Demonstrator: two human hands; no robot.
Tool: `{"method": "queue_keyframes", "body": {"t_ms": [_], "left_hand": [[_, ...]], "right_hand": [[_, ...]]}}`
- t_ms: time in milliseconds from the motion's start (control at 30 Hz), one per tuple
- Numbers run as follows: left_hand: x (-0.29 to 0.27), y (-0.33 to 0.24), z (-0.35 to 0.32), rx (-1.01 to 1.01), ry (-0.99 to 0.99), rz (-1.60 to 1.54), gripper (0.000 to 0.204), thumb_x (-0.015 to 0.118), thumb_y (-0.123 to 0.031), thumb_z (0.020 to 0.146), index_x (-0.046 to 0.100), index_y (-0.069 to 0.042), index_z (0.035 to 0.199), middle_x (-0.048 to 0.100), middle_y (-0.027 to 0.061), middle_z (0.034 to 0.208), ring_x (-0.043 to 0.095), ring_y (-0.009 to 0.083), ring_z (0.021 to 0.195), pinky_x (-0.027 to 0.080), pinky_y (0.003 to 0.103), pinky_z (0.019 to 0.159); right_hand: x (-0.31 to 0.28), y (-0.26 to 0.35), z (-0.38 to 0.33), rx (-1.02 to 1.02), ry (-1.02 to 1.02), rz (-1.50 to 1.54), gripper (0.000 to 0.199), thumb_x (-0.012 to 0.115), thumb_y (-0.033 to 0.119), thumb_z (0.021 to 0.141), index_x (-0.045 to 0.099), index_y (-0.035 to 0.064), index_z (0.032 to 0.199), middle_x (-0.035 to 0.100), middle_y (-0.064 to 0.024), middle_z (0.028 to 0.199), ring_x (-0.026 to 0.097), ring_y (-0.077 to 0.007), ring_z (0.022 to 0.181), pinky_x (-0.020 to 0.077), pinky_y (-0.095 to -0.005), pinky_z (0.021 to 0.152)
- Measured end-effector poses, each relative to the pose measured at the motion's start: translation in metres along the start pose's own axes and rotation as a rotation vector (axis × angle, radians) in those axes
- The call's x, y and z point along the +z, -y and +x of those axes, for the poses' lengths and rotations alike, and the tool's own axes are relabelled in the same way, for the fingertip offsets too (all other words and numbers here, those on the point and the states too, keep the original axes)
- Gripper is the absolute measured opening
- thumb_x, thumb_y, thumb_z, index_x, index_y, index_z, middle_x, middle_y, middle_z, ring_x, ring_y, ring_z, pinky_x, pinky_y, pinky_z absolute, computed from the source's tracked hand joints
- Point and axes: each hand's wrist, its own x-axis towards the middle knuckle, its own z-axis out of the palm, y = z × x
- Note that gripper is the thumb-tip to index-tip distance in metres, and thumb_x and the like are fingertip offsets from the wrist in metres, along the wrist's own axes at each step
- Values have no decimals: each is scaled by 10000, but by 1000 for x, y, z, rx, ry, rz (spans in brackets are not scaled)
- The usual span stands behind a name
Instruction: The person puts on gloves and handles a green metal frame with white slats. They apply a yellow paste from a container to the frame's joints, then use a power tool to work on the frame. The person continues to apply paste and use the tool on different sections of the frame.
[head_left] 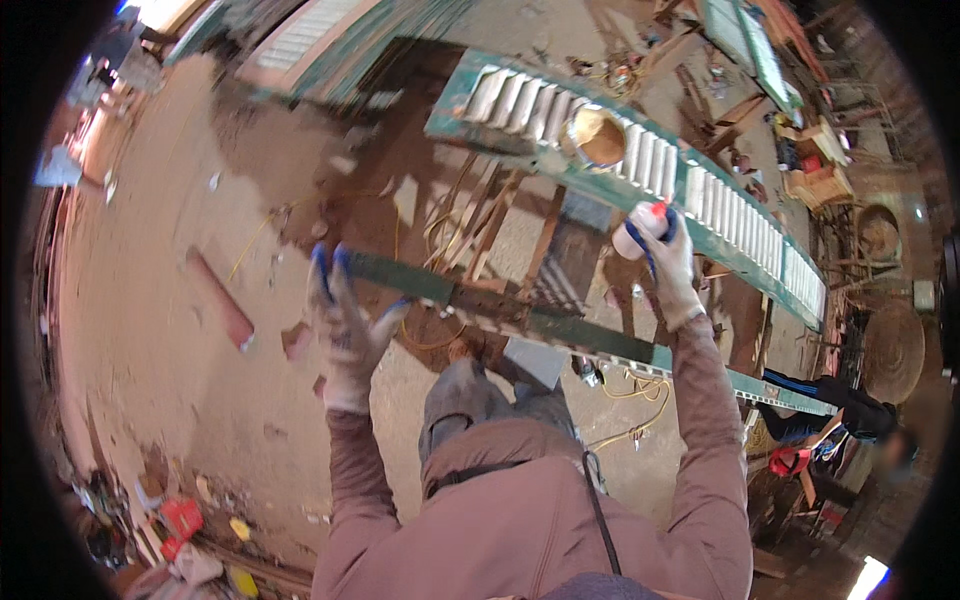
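Observation:
My right hand (674, 262), in a white glove with blue fingertips, is closed around a small white bottle (630, 240) with a red cap. It holds the bottle beside the near edge of a long green shutter panel (500, 140) with whitish slats. On that panel sits a round container (598, 136) with tan material inside. My left hand (347, 335), gloved alike, has its fingers stretched out and thumb apart. It is at the left end of a second green panel (585, 333), seen edge-on in front of me; whether it touches the end I cannot tell.
Yellow cord (650, 405) loops over the floor, and a reddish-brown tube (222, 300) lies at left. More shutters (310, 45) are at the far left. Another person (850, 405) is at the right end of the near panel. Scraps and red plastic (180, 520) are at lower left.

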Motion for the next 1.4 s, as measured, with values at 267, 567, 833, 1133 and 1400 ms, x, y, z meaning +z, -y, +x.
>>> {"method": "queue_keyframes", "body": {"t_ms": [267,567,833,1133,1400], "left_hand": [[6,-2,-104,-148,203,-28,1022,907,-272,858,324,5,1651,307,331,1660,318,502,1555,315,593,1254],[4,16,-180,-114,552,-95,461,904,-208,846,697,-103,1244,587,230,1474,498,480,1399,423,593,1156],[69,-16,-124,349,837,-308,332,878,-285,868,717,-47,1032,712,163,1118,643,401,1174,502,536,1011],[103,-77,-136,708,1072,-175,271,764,-328,981,634,-115,876,695,140,782,690,386,725,529,516,645],[122,-196,-218,875,1331,129,305,646,-382,1057,640,-127,889,704,164,768,711,410,763,532,559,679]], "right_hand": [[7,-134,190,-19,-334,-161,811,919,445,804,594,38,1425,719,-181,1304,706,-320,1203,546,-420,1028],[30,-52,152,-39,-149,-532,963,842,548,838,479,-3,1540,606,-264,1477,610,-419,1337,483,-438,1138],[-155,79,-112,-63,-393,-188,563,817,197,986,583,-33,1443,685,-85,1291,675,-118,1102,576,-295,953],[-201,-15,-474,569,-1100,-78,432,824,207,972,652,-4,1307,713,-37,1080,670,-120,990,565,-296,873],[-125,-165,-655,835,-541,-629,522,790,393,902,654,52,1273,714,-198,1175,719,-392,1041,589,-495,901]]}}
